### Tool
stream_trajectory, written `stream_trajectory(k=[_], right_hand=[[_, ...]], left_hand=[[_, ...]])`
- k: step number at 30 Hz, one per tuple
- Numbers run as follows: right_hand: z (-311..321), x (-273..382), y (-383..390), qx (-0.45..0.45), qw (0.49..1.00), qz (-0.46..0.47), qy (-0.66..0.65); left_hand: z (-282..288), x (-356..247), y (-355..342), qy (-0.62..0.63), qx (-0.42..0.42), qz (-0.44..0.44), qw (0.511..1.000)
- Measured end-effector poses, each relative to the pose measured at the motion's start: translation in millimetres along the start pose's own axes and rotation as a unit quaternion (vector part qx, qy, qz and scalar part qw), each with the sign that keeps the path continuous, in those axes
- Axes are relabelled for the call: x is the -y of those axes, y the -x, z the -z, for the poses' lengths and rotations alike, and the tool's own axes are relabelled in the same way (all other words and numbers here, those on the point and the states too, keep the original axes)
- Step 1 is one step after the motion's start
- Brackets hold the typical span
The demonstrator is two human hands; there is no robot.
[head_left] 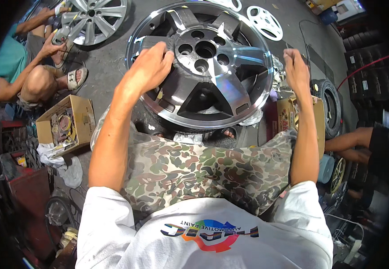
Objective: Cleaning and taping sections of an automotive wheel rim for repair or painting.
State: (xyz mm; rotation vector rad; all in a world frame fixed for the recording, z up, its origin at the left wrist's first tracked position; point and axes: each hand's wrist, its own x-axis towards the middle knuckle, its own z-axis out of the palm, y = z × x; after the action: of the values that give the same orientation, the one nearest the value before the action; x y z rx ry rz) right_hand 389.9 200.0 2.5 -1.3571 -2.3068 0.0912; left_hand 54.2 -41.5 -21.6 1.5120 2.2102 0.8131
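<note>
At centre, glossy grey wheel (212, 65), left grip (149, 65) and right grip (296, 71) curled, contents unclear.

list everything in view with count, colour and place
large alloy wheel: one, grey and silver, top centre
second alloy wheel: one, silver, upper left
white disc: at least one, white, upper right
cardboard boxes: at least two, brown, either side
tyre: at least one, black, right
hose: one, red, right
co-worker: one, teal shirt, left
hand tool: one, grey, held by co-worker
other person: one, dark clothing, right edge
edge clutter: uncountable, mixed, dim sides
camouflage trousers: one pair, green and brown, lower middle
shirt: one, white, bottom
left hand: one, bare, over large wheel's left side
right hand: one, bare, right of large wheel
</note>
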Motion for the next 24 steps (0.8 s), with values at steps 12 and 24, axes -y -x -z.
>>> stream_trajectory(k=[12,24], right_hand=[[4.0,82.0,61.2,0.26,0.925,0.14,-0.238],[-8.2,94.6,69.5,0.246,0.925,0.229,-0.178]], left_hand=[[-24.9,-36.4,21.8,0.127,0.149,-0.174,0.965],[-46.1,-30.1,26.1,0.109,0.095,-0.182,0.973]])
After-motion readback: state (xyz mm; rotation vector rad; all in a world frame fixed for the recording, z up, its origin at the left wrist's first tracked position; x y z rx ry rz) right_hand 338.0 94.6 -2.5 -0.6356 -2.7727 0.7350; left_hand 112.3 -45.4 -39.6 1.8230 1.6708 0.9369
